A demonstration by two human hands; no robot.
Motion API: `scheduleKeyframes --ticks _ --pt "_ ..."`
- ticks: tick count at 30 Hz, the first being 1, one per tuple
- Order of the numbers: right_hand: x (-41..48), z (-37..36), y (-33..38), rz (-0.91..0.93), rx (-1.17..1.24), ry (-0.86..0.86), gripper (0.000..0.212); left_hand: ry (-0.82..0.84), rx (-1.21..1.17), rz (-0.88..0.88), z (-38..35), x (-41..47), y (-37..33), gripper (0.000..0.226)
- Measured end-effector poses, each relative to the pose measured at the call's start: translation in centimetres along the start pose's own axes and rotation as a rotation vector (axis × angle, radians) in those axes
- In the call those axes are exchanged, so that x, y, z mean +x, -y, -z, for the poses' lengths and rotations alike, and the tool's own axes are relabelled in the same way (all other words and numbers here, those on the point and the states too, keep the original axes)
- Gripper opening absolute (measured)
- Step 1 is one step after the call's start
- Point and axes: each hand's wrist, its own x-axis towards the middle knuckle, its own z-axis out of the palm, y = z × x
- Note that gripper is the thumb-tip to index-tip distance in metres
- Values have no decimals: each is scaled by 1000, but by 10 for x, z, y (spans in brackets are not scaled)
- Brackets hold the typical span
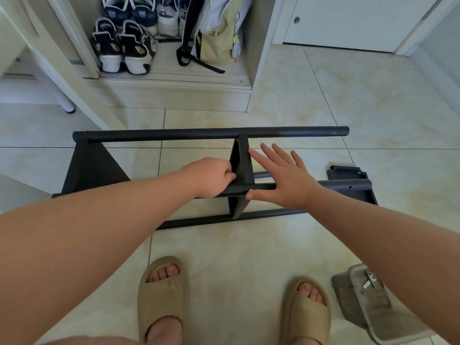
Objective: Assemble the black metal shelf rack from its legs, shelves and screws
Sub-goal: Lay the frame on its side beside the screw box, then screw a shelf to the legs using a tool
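Nearest, by the floor's right edge, a clear box (373, 302) holds small metal parts. Ahead of my sandals the rack (211, 134) lies on its side on the tiles. I judge it stiff, fairly heavy and smooth-painted, best held at a tube beside a joint. My left hand (211, 178) curls tight onto the middle shelf (240, 165). My right hand (286, 180) rests flat, fingers spread, holding nothing, its thumb by 1 screw (251, 191).

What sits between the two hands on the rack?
The head view shows the black middle shelf standing on edge between the left hand and right hand.
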Motion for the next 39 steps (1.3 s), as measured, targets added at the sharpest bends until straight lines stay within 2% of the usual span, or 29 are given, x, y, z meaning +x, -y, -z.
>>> scheduleKeyframes --ticks 2,5,9,14,18,24,31,34,39 --pt "-8 2 1 -35 -4 29 103 63 40 4 7 -13 -2 37" --pt "-23 3 2 -35 -57 84 90 161 113 62 19 -30 -7 37" --pt "-43 1 6 -27 -257 144 93 258 309 91 22 -53 -20 37" --pt "-51 3 15 -75 -435 62 99 23 421 102 4 -66 -22 25" --pt "-55 9 8 -67 -472 27 91 -57 404 57 0 -75 -15 24" --pt "-70 17 0 -55 -451 -89 77 -169 405 26 5 -76 -22 19" --pt "-73 23 -6 -98 -432 -244 79 -259 337 -12 13 -71 -22 18" --pt "-58 21 -14 -109 -392 -298 74 -317 317 -38 14 -58 -14 18" --pt "-4 12 -34 -117 -328 -384 67 -422 308 -17 16 -8 5 31"
